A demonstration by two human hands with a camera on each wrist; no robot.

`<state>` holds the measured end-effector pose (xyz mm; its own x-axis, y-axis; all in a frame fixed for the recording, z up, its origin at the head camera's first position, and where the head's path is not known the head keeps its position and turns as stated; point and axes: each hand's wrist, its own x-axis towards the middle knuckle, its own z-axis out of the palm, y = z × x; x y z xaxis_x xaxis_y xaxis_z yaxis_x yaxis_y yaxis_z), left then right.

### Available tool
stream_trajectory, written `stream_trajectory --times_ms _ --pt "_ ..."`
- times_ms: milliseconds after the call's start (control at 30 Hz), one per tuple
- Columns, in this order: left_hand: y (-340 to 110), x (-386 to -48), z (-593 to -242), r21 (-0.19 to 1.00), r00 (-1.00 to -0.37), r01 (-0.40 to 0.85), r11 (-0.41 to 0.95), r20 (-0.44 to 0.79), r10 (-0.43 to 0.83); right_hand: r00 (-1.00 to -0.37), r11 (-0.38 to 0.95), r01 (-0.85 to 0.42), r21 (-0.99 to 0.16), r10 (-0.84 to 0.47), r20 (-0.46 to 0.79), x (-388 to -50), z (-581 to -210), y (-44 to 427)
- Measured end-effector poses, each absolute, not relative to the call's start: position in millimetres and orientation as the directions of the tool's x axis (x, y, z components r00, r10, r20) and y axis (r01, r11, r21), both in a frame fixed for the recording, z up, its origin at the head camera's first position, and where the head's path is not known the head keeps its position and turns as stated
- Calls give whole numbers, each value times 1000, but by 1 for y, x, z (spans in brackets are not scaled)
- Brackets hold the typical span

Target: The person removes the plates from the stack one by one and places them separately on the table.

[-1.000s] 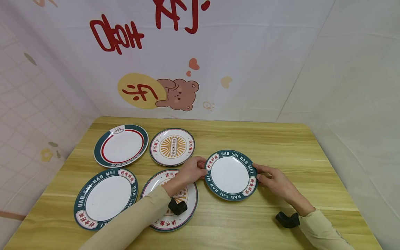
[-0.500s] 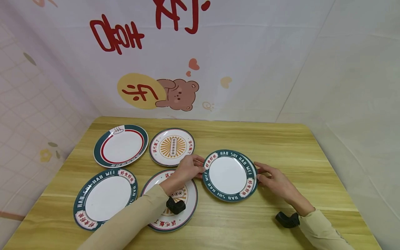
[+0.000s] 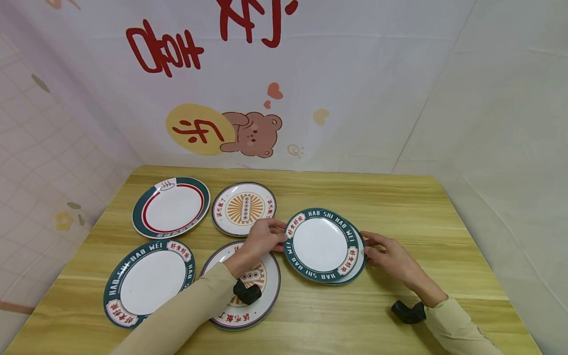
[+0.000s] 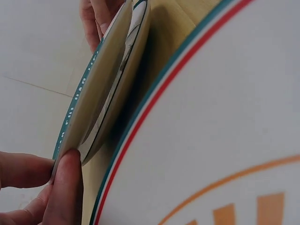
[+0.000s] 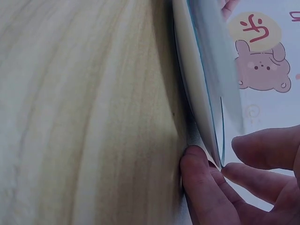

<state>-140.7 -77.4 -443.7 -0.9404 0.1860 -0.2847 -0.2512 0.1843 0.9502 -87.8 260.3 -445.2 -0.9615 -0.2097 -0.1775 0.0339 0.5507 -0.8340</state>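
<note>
My left hand [image 3: 262,241] pinches the left rim of a green-rimmed plate [image 3: 320,245] between thumb and fingers. This plate is tilted a little over a second plate [image 3: 360,262], mostly hidden beneath it; a gap between them shows in the left wrist view. My right hand [image 3: 392,257] holds the lower plate's right edge. In the right wrist view its fingertips [image 5: 199,168] are at and under that rim, and the thumb stands off above it. A larger white plate with an orange sunburst [image 3: 269,296] lies under my left wrist, partly covered.
On the left of the wooden table [image 3: 399,207] lie a plate with a red ring [image 3: 175,207], a small sunburst plate [image 3: 245,208] and a large green-rimmed plate [image 3: 153,281]. A printed cloth wall [image 3: 355,74] stands behind the table.
My left hand has moved slightly left with the upper plate, which slid off centre, so the lower plate's right edge now shows. The right hand has stayed nearly still.
</note>
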Motion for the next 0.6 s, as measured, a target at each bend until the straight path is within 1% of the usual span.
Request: stream_trajectory --times_ms 333,600 --pt "-83 -149 -435 958 -951 -236 163 -262 163 -966 574 19 -819 -201 -164 -91 -448 261" --pt "-85 -165 -429 965 -964 -211 158 -233 132 -967 589 12 -808 -199 -159 -91 -447 260"
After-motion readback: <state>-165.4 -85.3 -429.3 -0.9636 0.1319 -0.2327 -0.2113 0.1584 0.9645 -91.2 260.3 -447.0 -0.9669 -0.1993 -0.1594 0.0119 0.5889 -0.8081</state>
